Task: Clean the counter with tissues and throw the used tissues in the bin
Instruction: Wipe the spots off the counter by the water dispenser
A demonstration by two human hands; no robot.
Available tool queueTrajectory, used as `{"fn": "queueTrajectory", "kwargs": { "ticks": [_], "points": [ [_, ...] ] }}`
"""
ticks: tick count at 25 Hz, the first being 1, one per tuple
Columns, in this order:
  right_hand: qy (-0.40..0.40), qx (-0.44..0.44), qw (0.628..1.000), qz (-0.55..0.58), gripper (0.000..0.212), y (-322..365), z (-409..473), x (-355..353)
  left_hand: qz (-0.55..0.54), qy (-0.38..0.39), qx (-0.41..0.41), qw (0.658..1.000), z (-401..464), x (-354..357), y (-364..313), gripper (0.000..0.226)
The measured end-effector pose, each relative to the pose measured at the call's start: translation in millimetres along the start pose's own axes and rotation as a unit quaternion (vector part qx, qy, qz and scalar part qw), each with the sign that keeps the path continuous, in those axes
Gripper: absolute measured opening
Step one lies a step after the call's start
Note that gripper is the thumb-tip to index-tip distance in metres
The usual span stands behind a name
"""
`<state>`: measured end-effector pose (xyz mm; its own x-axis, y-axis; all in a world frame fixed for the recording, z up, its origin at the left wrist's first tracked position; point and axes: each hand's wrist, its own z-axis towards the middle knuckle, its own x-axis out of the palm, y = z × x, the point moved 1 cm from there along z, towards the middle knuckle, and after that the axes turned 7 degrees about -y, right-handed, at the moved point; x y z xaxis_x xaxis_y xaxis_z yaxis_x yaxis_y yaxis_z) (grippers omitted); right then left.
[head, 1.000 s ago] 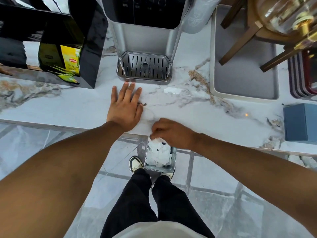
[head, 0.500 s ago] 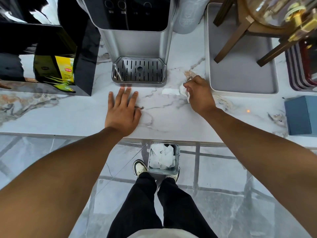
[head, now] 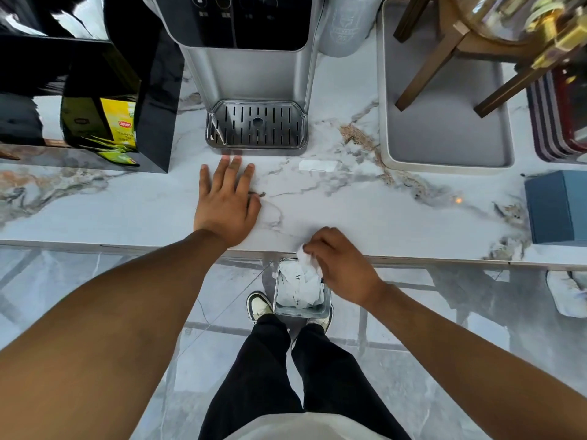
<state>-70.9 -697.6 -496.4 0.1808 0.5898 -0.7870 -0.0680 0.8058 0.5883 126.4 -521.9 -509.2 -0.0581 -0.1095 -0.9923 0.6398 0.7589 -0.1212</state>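
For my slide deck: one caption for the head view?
Right hand holds a crumpled tissue at the counter edge above the bin; left hand rests flat.

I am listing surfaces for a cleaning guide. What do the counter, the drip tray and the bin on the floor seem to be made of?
Counter: looks like polished marble or a marble-look slab, white with grey and brown veins. Drip tray: probably brushed metal or silver plastic, slotted, dull sheen. Bin: seems grey metal or plastic with thin walls; it holds crumpled white tissues.
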Motion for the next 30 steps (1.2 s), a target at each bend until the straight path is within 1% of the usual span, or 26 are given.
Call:
{"fn": "queueTrajectory", "kwargs": {
  "ticks": [2,4,6,7,9,13,14,17,19,21,22,24,26,27,28,30],
  "points": [
    [-0.001,0.024,0.999,0.049,0.020,10,0,2,0.004,0.001,0.000,1.000,-1,1,1,0.064],
    [-0.057,0.102,0.990,0.085,0.017,10,11,-1,0.003,0.000,0.000,1.000,-1,2,2,0.064],
    [-0.141,0.190,0.967,0.095,0.017,2,29,-6,-0.006,-0.004,0.003,1.000,-1,1,1,0.064],
    [-0.165,0.227,0.955,0.099,0.017,-2,39,-8,-0.007,-0.004,0.004,1.000,-1,1,1,0.064],
    [-0.179,0.272,0.939,0.113,0.017,-9,57,-11,-0.005,0.007,0.005,1.000,-1,-1,0,0.064],
    [-0.214,0.295,0.921,0.137,0.014,-11,76,-12,0.001,0.040,-0.007,0.999,0,-11,-8,0.060],
    [-0.223,0.303,0.914,0.152,0.013,-11,79,-12,-0.015,0.032,-0.010,0.999,0,-16,-11,0.056],
    [-0.238,0.312,0.903,0.175,0.012,-10,83,-12,-0.088,-0.036,0.016,0.995,-7,-30,-26,0.038],
    [-0.234,0.296,0.909,0.175,0.012,-8,82,-12,-0.092,-0.039,0.041,0.994,-13,-37,-38,0.036],
    [-0.217,0.272,0.923,0.165,0.012,-4,79,-17,-0.097,-0.016,0.055,0.994,-18,-44,-50,0.039],
    [-0.210,0.266,0.927,0.162,0.013,-3,78,-20,-0.121,-0.004,0.043,0.992,-20,-48,-56,0.041],
    [-0.207,0.262,0.928,0.165,0.014,-1,75,-27,-0.185,0.019,-0.011,0.982,-22,-55,-68,0.047],
    [-0.219,0.264,0.922,0.178,0.015,2,73,-31,-0.230,0.035,-0.069,0.970,-24,-60,-77,0.052],
    [-0.227,0.267,0.918,0.186,0.015,4,73,-35,-0.255,0.040,-0.095,0.961,-24,-62,-81,0.052],
    [-0.233,0.271,0.913,0.195,0.015,6,73,-38,-0.290,0.044,-0.125,0.948,-25,-64,-84,0.047],
    [-0.240,0.274,0.907,0.213,0.015,11,74,-44,-0.370,0.041,-0.190,0.909,-23,-69,-90,0.029]
  ]
}}
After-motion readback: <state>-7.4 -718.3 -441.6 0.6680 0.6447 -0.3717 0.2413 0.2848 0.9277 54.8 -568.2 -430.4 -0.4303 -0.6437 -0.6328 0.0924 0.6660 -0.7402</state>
